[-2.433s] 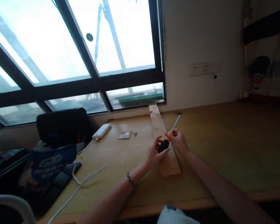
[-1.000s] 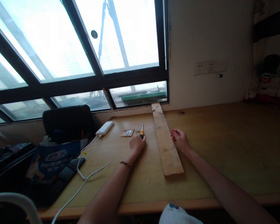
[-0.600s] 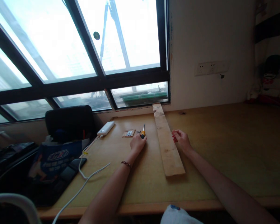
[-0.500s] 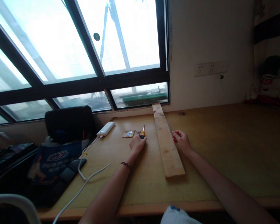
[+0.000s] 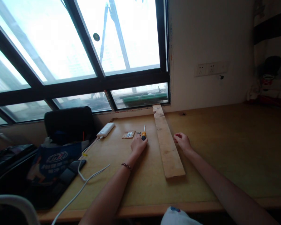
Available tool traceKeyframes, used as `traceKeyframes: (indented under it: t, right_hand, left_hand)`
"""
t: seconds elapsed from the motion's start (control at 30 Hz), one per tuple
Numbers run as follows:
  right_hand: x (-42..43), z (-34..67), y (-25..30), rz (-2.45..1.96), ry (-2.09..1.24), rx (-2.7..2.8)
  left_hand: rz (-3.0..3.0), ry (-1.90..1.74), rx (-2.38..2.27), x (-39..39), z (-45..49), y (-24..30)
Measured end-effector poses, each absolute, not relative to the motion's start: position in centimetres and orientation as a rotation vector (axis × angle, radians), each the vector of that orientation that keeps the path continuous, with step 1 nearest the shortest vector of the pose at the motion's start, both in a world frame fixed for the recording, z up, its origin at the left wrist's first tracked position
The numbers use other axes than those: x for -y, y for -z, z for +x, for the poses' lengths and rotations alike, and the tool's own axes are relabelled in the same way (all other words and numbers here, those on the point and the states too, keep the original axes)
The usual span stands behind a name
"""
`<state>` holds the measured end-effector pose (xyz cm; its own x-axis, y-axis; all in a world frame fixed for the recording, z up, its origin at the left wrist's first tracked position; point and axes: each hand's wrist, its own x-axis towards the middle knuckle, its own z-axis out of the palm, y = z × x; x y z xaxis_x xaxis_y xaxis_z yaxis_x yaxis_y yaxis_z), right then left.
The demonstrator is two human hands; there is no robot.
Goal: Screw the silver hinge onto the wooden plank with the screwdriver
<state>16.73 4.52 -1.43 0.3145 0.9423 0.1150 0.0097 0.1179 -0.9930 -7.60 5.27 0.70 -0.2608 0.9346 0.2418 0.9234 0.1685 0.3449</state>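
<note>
pointing its metal shaft toward the window [image 5: 89, 59], the yellow-and-black screwdriver [image 5: 144, 134] is at the left hand [image 5: 139, 145], left of the long wooden board [image 5: 169, 147] on the surface [image 5: 220, 156]. whether that hand grasps the handle or only touches it, i cannot tell. small metal screws [image 5: 138, 133] show just beyond its fingers, and a little card with metal plates [image 5: 128, 134] lies left of them. the right hand [image 5: 183, 143] is near the board's right edge, fingertips drawn together; whether they pinch anything is too small to tell. a white power bank [image 5: 106, 129] lies farther left, a white cable [image 5: 84, 179] trailing from it.
</note>
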Motion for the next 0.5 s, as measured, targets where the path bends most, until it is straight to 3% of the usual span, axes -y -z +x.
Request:
traceKeyframes:
  t: [0.2,0.3,0.5]
  right_hand:
    - [-4.5,16.5,1.4,-1.205,-0.962,0.996]
    - [-4.4,16.5,1.4,-1.211,-0.962,0.990]
    - [-4.2,16.2,1.1,-1.227,-0.989,0.958]
  left_hand:
    - [1.882,-0.679,-2.389,-4.9,-7.0,-1.3]
    - [2.017,-0.871,-2.353,-4.3,-6.6,-1.7]
    - [2.168,-1.375,-1.524,-2.5,-3.5,-1.0]
